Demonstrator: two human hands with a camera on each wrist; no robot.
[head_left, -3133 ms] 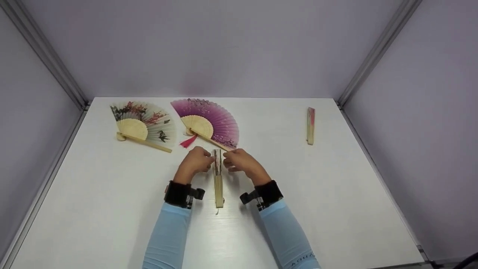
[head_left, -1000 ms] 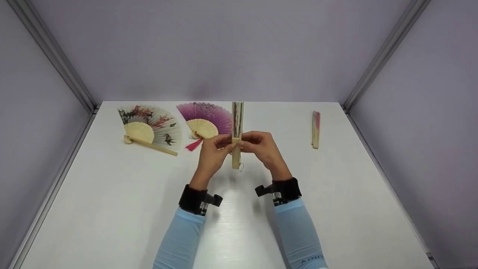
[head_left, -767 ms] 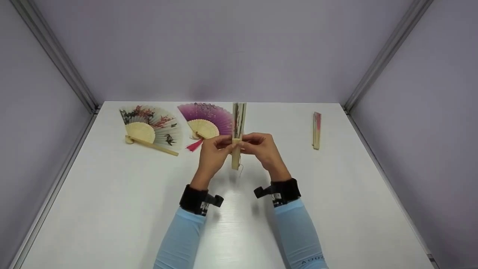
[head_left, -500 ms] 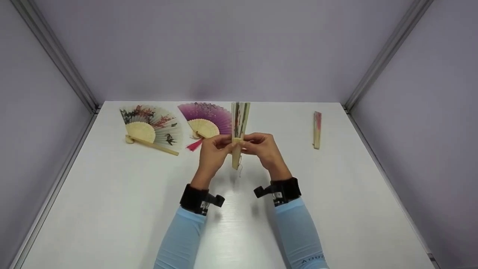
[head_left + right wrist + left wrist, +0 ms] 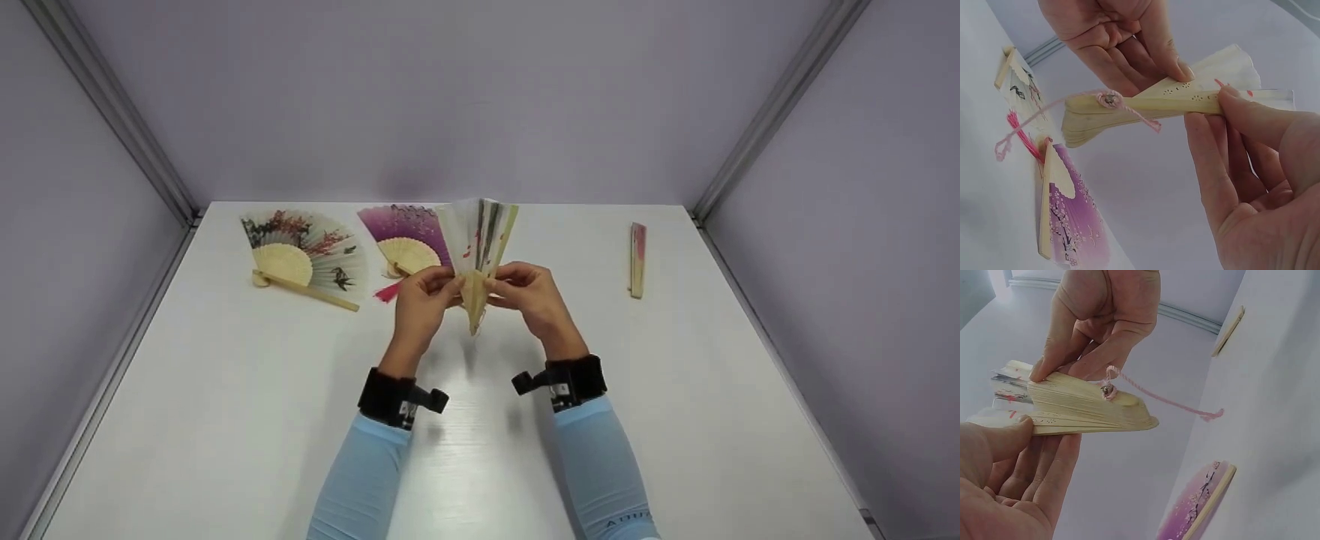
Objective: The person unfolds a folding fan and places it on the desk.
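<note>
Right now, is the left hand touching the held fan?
Touching: the left wrist view shows the left hand's thumb pressed on the fan's bamboo ribs.

No legible text — sleeve [image 5: 611, 480] lettering (right arm) unreadable.

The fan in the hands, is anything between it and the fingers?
Nothing visible. The left hand and the right hand both pinch the half-spread fan directly at its wooden ribs, above the table.
</note>
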